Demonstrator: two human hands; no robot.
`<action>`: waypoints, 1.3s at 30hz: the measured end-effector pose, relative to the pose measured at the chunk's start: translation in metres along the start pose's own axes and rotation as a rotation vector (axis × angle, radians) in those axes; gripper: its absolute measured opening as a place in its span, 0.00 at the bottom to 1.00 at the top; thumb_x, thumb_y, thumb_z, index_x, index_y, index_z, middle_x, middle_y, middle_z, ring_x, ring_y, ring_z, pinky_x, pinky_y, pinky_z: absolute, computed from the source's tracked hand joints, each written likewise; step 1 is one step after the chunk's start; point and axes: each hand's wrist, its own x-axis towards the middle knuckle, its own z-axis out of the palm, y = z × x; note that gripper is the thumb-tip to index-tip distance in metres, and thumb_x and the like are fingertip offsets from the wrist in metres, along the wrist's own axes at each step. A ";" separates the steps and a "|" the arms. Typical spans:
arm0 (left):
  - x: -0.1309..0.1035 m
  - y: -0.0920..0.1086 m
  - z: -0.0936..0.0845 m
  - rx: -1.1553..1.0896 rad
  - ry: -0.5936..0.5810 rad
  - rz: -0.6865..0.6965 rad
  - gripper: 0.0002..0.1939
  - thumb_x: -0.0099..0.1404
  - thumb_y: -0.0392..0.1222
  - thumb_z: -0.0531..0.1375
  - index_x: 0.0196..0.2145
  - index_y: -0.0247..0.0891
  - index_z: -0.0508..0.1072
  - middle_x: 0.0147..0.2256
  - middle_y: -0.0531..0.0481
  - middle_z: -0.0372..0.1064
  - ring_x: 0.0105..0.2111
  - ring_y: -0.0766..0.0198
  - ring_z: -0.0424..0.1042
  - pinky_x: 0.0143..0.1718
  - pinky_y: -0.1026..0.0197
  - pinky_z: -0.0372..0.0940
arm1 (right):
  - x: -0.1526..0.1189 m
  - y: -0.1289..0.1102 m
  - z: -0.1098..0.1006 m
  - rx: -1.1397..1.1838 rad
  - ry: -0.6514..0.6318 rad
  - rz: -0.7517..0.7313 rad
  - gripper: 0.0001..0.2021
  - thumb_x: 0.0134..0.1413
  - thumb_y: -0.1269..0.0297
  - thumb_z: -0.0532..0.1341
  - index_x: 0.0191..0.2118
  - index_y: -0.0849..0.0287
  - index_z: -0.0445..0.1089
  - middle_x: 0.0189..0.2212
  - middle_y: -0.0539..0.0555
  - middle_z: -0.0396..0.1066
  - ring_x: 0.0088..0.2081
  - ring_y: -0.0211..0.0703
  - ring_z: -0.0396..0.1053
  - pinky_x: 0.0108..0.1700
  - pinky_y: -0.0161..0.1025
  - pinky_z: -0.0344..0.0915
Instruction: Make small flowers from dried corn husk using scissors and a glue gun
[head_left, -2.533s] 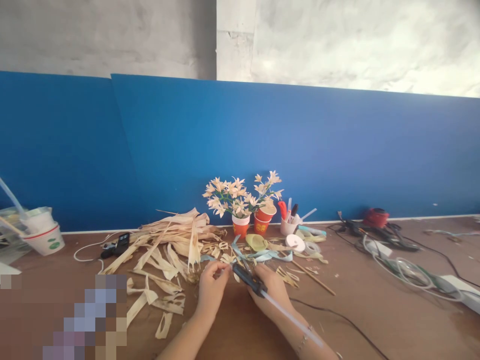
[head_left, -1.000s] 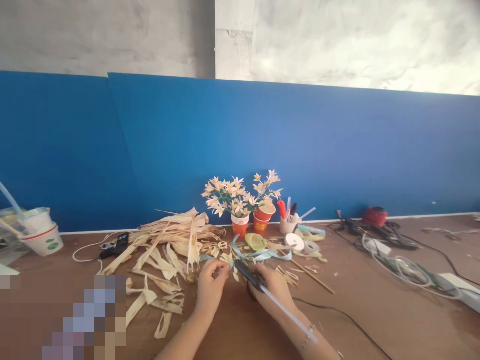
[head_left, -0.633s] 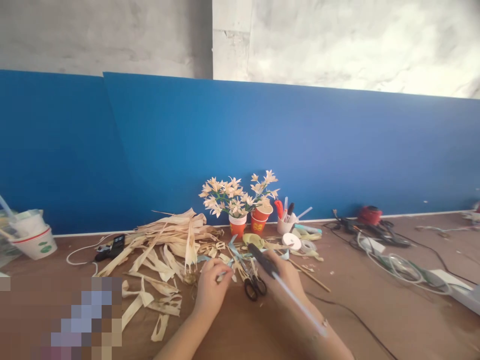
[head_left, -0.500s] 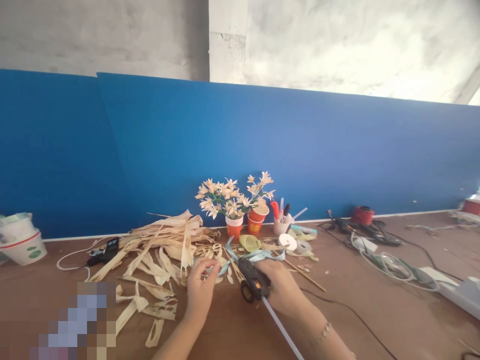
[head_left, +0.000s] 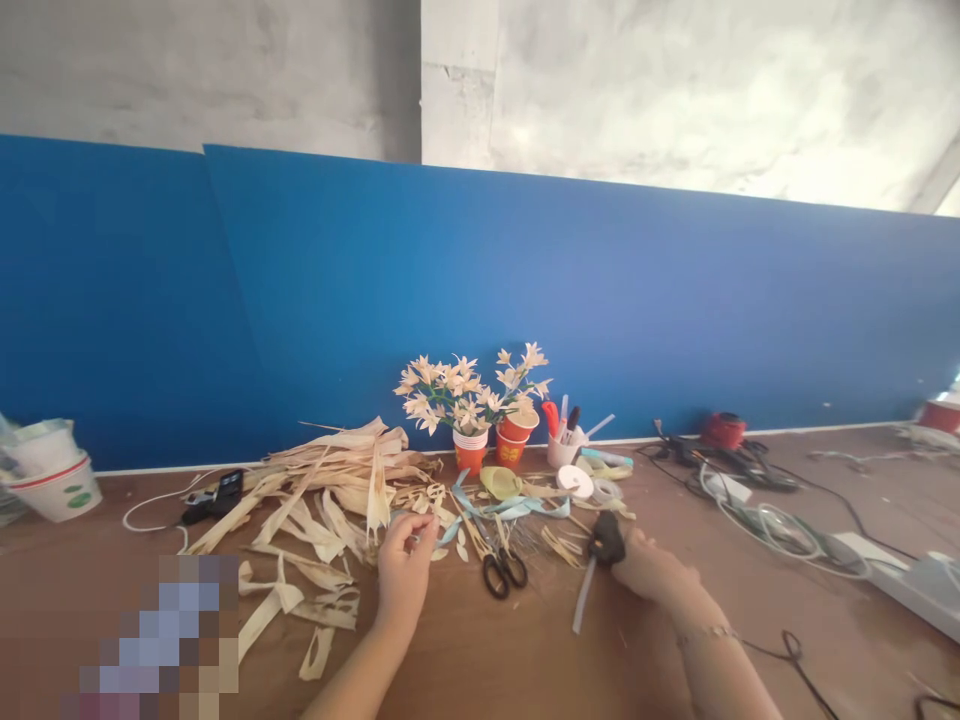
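My left hand [head_left: 403, 570] is closed, thumb and fingertips pinched together beside the dried husk strips; what they hold, if anything, is too small to name. At the right, my right hand [head_left: 649, 565] is wrapped round a black glue gun [head_left: 606, 540], and a translucent glue stick [head_left: 584, 598] sticks out of its back end toward me. Black-handled scissors [head_left: 504, 572] lie on the table between my hands. Just beyond them are a light blue ribbon [head_left: 517, 508] and a yellow-green husk piece [head_left: 500, 483].
Dried husks [head_left: 337, 470] are heaped at the left. Cream flowers [head_left: 450, 390] stand in red paper cups [head_left: 470, 455] against the blue panel [head_left: 525, 280]. A pen cup [head_left: 562, 452] stands beside them. Cables [head_left: 787, 535] and a power strip [head_left: 915, 590] lie at the right.
My right hand has moved right with the glue gun, uncovering the scissors and some thin husk strips. My left hand has barely moved.
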 end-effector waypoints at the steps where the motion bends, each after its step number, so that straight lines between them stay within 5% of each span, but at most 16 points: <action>1: 0.000 0.000 0.000 -0.001 0.002 -0.001 0.10 0.58 0.47 0.59 0.27 0.38 0.74 0.29 0.49 0.70 0.31 0.60 0.69 0.30 0.62 0.64 | -0.002 -0.001 -0.002 -0.017 0.009 0.014 0.21 0.49 0.70 0.53 0.51 0.62 0.63 0.50 0.69 0.65 0.54 0.62 0.62 0.50 0.57 0.53; 5: 0.000 0.004 0.002 -0.008 0.016 -0.004 0.11 0.57 0.47 0.60 0.26 0.37 0.74 0.27 0.49 0.70 0.29 0.61 0.69 0.29 0.63 0.64 | -0.023 -0.025 -0.015 -0.078 0.237 0.013 0.17 0.49 0.72 0.52 0.45 0.62 0.69 0.48 0.68 0.68 0.52 0.62 0.62 0.47 0.57 0.55; 7: 0.000 0.007 0.002 -0.015 0.027 -0.014 0.11 0.57 0.48 0.59 0.25 0.37 0.74 0.27 0.49 0.71 0.29 0.60 0.69 0.29 0.62 0.64 | -0.036 -0.052 -0.015 -0.071 0.341 -0.189 0.14 0.50 0.72 0.52 0.39 0.58 0.72 0.43 0.63 0.72 0.48 0.59 0.66 0.44 0.52 0.57; 11: 0.000 0.010 0.001 -0.027 0.050 -0.033 0.12 0.56 0.49 0.59 0.26 0.37 0.75 0.27 0.48 0.72 0.29 0.60 0.70 0.31 0.61 0.65 | -0.058 -0.119 0.010 0.058 0.224 -0.743 0.12 0.51 0.72 0.53 0.30 0.55 0.74 0.33 0.54 0.76 0.39 0.46 0.70 0.43 0.40 0.56; 16: 0.001 0.005 -0.001 -0.020 0.045 -0.031 0.11 0.57 0.47 0.60 0.27 0.36 0.75 0.27 0.48 0.72 0.29 0.60 0.70 0.31 0.61 0.65 | -0.065 -0.168 0.056 0.075 0.228 -0.746 0.08 0.48 0.62 0.60 0.28 0.59 0.74 0.34 0.59 0.74 0.41 0.52 0.68 0.41 0.42 0.57; 20: 0.002 0.002 0.000 -0.017 0.046 -0.027 0.11 0.57 0.47 0.59 0.27 0.37 0.75 0.27 0.48 0.72 0.29 0.60 0.70 0.30 0.61 0.66 | -0.059 -0.175 0.076 0.165 0.295 -0.721 0.04 0.45 0.65 0.62 0.27 0.59 0.72 0.35 0.59 0.72 0.42 0.54 0.66 0.43 0.44 0.56; 25: 0.003 0.003 -0.001 -0.020 0.045 -0.055 0.10 0.56 0.46 0.59 0.26 0.37 0.74 0.28 0.48 0.72 0.30 0.59 0.71 0.31 0.61 0.65 | -0.049 -0.169 0.072 0.556 0.115 -0.820 0.04 0.42 0.74 0.59 0.22 0.60 0.68 0.27 0.54 0.70 0.35 0.45 0.66 0.38 0.38 0.57; 33: 0.000 0.011 0.000 -0.086 0.002 -0.155 0.12 0.58 0.48 0.58 0.27 0.35 0.73 0.25 0.49 0.72 0.27 0.61 0.71 0.31 0.60 0.66 | -0.043 -0.170 0.067 0.921 -0.057 -0.717 0.08 0.49 0.62 0.54 0.25 0.59 0.65 0.12 0.44 0.60 0.15 0.34 0.57 0.21 0.31 0.53; 39: -0.001 0.012 0.000 -0.099 -0.017 -0.127 0.12 0.58 0.48 0.58 0.28 0.36 0.72 0.26 0.49 0.72 0.28 0.61 0.71 0.31 0.61 0.66 | -0.052 -0.175 0.068 1.097 -0.126 -0.645 0.08 0.44 0.61 0.57 0.22 0.59 0.65 0.13 0.43 0.58 0.16 0.32 0.53 0.21 0.31 0.51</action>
